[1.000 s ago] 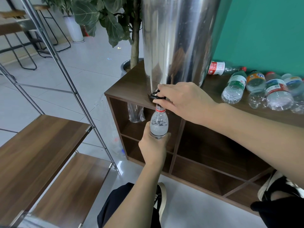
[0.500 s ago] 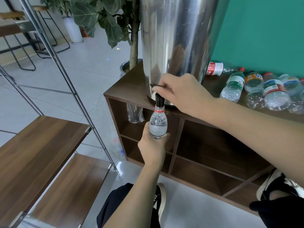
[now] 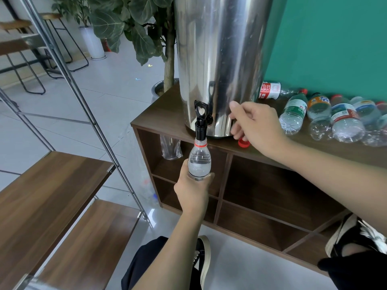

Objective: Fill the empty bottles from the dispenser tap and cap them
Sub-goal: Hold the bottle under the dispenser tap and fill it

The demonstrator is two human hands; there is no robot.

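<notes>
My left hand [image 3: 193, 190] grips a clear plastic bottle [image 3: 199, 161] with a red neck ring, held upright with its mouth under the black tap [image 3: 201, 118] of the steel dispenser [image 3: 219, 59]. The tap lever stands upright. The bottle looks full up to its shoulder. My right hand [image 3: 255, 124] hovers to the right of the tap with its fingers loosely spread, just above a red cap [image 3: 243, 142] that lies on the wooden cabinet top [image 3: 165, 114]. The hand holds nothing.
Several plastic bottles [image 3: 326, 118] lie on their sides along the green wall at the right of the cabinet top. A potted plant [image 3: 167, 59] stands behind the cabinet's left end. A metal-framed wooden shelf [image 3: 48, 185] stands at left. My shoes rest on the floor below.
My right hand has let go of the tap lever and moved right and down towards the red cap. The lever now stands upright. My left hand keeps the bottle under the spout.
</notes>
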